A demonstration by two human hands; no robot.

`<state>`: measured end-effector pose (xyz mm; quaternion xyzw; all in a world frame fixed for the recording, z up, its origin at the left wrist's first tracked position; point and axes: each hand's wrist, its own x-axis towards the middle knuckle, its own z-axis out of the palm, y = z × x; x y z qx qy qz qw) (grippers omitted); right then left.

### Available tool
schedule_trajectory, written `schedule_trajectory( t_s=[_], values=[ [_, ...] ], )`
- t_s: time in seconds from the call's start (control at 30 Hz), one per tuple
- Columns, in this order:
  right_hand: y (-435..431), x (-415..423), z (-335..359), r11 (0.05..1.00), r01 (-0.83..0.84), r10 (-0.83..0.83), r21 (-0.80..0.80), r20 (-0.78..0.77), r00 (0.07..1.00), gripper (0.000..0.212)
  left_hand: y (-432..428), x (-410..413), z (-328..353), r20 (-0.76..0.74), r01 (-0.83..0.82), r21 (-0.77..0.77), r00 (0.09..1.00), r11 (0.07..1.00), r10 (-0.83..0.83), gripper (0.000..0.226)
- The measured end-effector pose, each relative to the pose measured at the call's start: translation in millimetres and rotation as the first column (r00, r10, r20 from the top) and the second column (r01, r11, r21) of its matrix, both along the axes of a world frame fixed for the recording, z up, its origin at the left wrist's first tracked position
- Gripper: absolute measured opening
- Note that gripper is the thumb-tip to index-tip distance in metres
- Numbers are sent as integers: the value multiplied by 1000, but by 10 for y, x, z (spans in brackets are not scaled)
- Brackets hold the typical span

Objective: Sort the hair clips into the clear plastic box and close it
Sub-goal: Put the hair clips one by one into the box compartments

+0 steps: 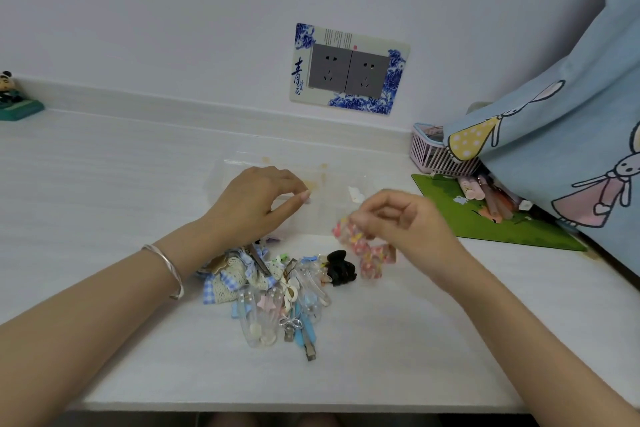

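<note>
A clear plastic box [332, 184] stands open on the white table, just beyond both hands. My left hand [256, 204] rests on the box's near left edge, thumb and fingertips pinching its rim. My right hand [401, 218] pinches a pink floral hair clip [349, 234] and holds it above the table, in front of the box's near right corner. A second pink floral clip [375, 262] lies below it. A pile of hair clips [277, 291] lies near the front: clear ones, blue ones, a lace bow and a black claw clip [341, 267].
A green mat [485, 218] with small pink items lies at the right, behind it a pink basket [433, 152]. A blue printed cloth [554, 135] hangs over the right side. A small figurine [14, 97] stands far left. The table's front edge [277, 406] runs near me.
</note>
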<state>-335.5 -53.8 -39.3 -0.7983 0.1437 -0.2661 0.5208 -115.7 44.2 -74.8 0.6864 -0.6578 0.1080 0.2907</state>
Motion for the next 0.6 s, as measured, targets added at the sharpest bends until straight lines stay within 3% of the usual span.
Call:
schedule_trajectory(
  t_s=[0.17, 0.6],
  values=[
    [-468, 274, 190, 952, 226, -259, 206, 149, 954, 9, 9, -14, 4, -10, -2, -6, 1000, 1000, 2, 43],
    [-851, 686, -125, 915, 387, -400, 113, 137, 906, 18, -1, 20, -15, 18, 5, -10, 1000, 1000, -5, 39]
  ],
)
